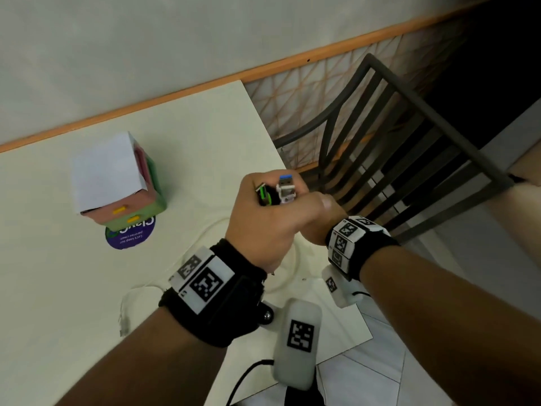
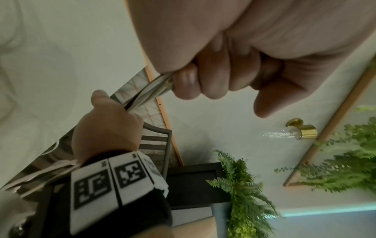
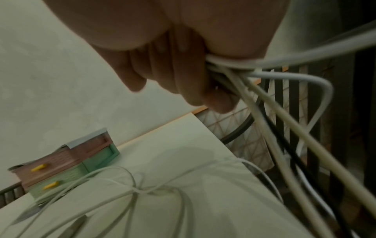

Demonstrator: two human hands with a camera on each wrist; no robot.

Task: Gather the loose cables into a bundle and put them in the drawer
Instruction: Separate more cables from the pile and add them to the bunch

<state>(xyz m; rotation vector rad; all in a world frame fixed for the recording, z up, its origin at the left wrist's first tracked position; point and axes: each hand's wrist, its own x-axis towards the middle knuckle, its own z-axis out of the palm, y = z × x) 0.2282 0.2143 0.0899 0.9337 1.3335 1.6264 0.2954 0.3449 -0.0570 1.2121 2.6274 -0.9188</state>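
Head view: left hand (image 1: 265, 218) has its fingers (image 2: 213, 80) curled tight around the cables (image 3: 264, 103), two plugs (image 1: 276, 190) sticking out above the fist. Just right, the right hand (image 1: 320, 221) clamps the same cables. More white cable (image 1: 205, 232) trails on the counter (image 1: 190, 142). Far left stands one drawer unit (image 1: 126, 197) with two yellow-handled drawers, both closed.

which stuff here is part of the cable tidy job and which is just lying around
Part of the job:
cables, gripped by left hand and right hand
connector ends sticking out of the left fist
small drawer unit, both drawers closed

Just lying about:
purple round sticker
chair
table
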